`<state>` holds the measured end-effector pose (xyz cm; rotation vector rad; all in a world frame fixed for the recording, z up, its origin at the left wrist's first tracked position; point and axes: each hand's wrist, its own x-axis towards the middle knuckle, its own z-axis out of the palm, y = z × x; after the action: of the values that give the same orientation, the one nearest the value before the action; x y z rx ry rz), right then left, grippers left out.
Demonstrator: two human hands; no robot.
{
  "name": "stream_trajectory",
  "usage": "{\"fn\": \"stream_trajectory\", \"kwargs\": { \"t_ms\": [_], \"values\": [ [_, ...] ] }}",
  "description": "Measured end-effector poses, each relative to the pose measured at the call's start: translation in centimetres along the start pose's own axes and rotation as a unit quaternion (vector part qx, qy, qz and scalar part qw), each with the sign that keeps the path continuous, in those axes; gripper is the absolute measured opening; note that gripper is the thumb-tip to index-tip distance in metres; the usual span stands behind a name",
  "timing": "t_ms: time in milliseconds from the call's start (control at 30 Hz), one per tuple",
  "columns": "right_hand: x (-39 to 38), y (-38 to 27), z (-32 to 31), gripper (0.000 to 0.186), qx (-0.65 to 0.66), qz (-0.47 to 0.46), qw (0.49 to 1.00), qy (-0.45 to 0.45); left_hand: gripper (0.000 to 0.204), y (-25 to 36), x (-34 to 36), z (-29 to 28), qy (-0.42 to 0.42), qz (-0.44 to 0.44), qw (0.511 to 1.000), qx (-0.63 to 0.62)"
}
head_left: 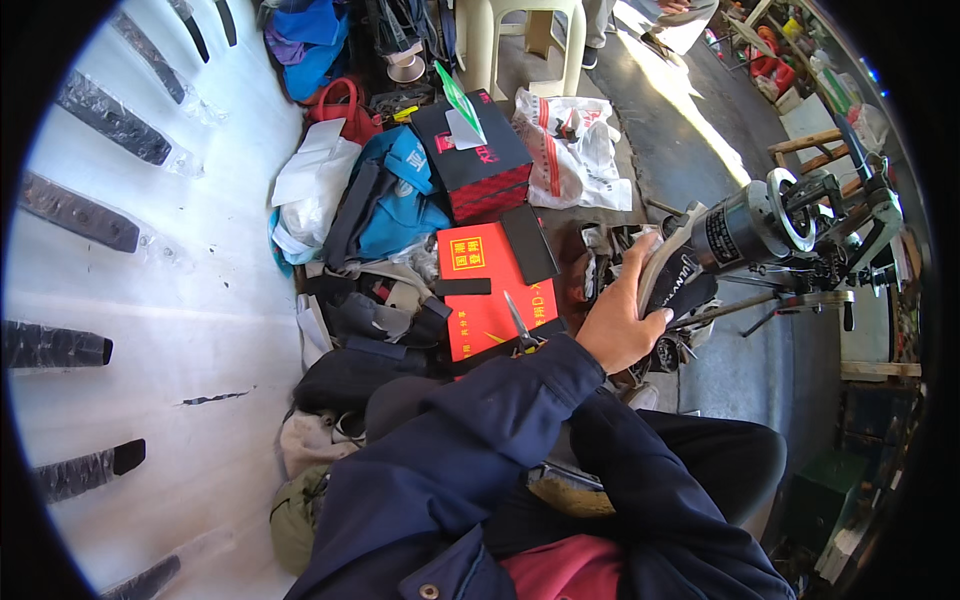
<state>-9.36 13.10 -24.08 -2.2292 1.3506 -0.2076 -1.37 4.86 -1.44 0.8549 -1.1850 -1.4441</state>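
My left hand (625, 315) reaches across to the right, with its fingers and thumb closed on a shoe (684, 282). The shoe has a pale sole edge and a black inside with light lettering. It is held tilted against the near end of a hand-cranked shoe-sewing machine (735, 235), which has a dark round body and a bright metal wheel. My right forearm (650, 450) passes under the left sleeve, and the right hand is hidden there. Left of my left hand, a pair of scissors (519, 322) lies on a red printed sheet (485, 255).
Black flat pieces (529, 245) lie on the red sheet. Behind stand a black-and-red box (470, 160), a white plastic bag (575, 150) and a cream stool (525, 30). Bags and cloth crowd the left beside a white panel (200, 300). Another person's legs (680, 25) show at the top.
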Motion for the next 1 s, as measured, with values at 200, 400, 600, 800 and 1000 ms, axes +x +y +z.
{"fn": "stream_trajectory", "kwargs": {
  "t_ms": [200, 400, 600, 800, 1000],
  "values": [
    [0.6, 0.8, -1.4, 0.041, 0.056, 0.029, 0.998, -0.025, 0.077, -0.6, 0.0, -0.3, 0.004, 0.013, 1.0, -0.025],
    [-4.2, 1.8, -9.8, 0.037, 0.332, 0.185, 0.924, 0.028, 0.066, -1.8, -1.8, -1.6, 0.122, 0.01, 0.989, -0.086],
    [-6.3, 1.2, -18.7, 0.033, 0.445, 0.181, 0.844, 0.238, 0.067, -5.4, -5.8, -2.6, 0.221, -0.112, 0.962, -0.118],
    [-4.5, 1.1, -19.5, 0.064, 0.545, 0.244, 0.798, 0.081, 0.068, -8.6, -8.7, 0.7, 0.16, -0.133, 0.978, 0.025],
    [-0.9, 2.5, -18.2, 0.047, 0.337, 0.261, 0.903, 0.051, 0.077, -9.3, -8.3, 0.5, 0.149, -0.193, 0.968, 0.054]
  ]
}}
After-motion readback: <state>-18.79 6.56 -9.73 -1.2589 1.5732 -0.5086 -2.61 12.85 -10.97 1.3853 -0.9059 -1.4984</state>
